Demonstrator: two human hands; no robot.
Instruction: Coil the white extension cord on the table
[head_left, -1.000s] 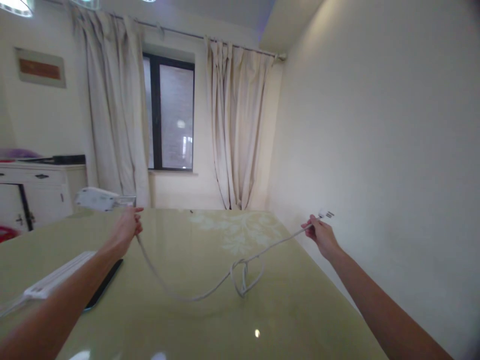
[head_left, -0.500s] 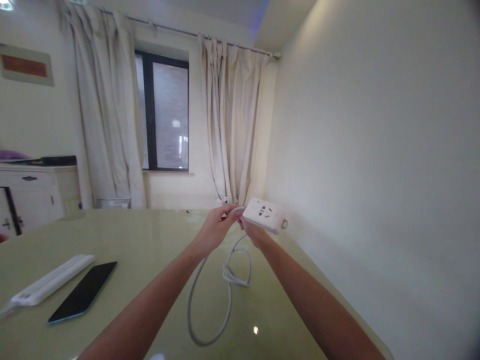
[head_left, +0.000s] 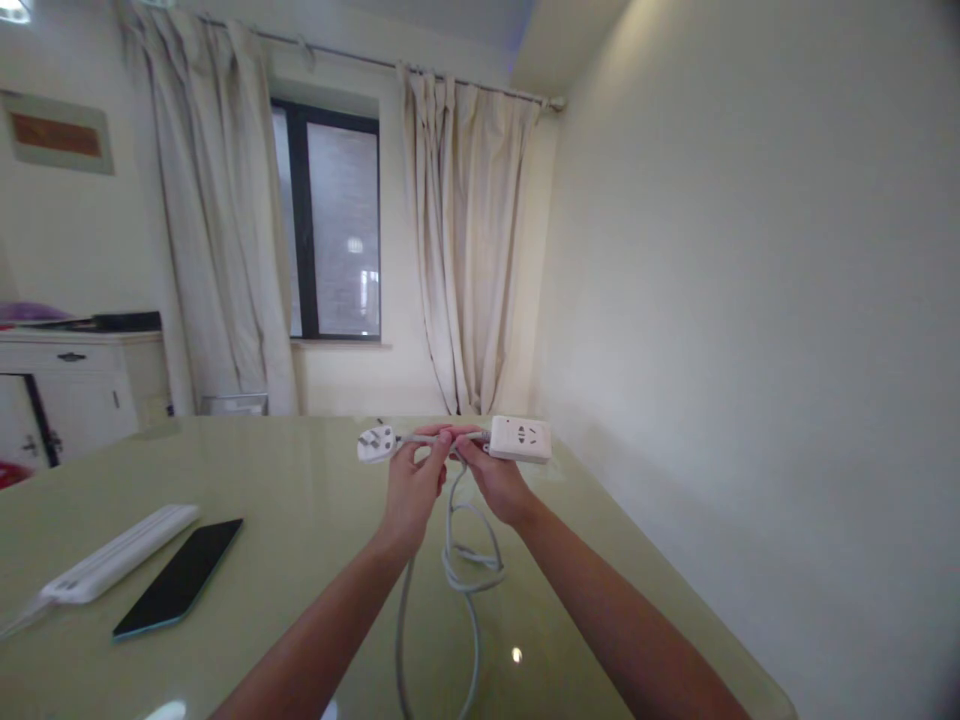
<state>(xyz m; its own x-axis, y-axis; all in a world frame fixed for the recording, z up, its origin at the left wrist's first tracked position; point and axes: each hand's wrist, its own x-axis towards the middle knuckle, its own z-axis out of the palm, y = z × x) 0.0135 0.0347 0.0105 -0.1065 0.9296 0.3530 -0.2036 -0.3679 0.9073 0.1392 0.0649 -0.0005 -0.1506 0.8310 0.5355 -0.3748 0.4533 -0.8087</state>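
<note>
Both my hands meet above the middle of the glossy green table. My left hand is closed on the grey cord just behind the white plug, which sticks out to the left. My right hand is closed on the cord right next to the white socket block, which points to the right. The rest of the cord hangs down from my hands in a loose knotted loop onto the table.
A long white power strip and a black phone lie on the table at the left. A white cabinet stands by the left wall. Curtains and a window are behind the table; a bare wall runs along the right.
A second ago my arms were spread wide with the cord stretched between them. They came together at the centre, and the plug now sticks out left and the socket block right.
</note>
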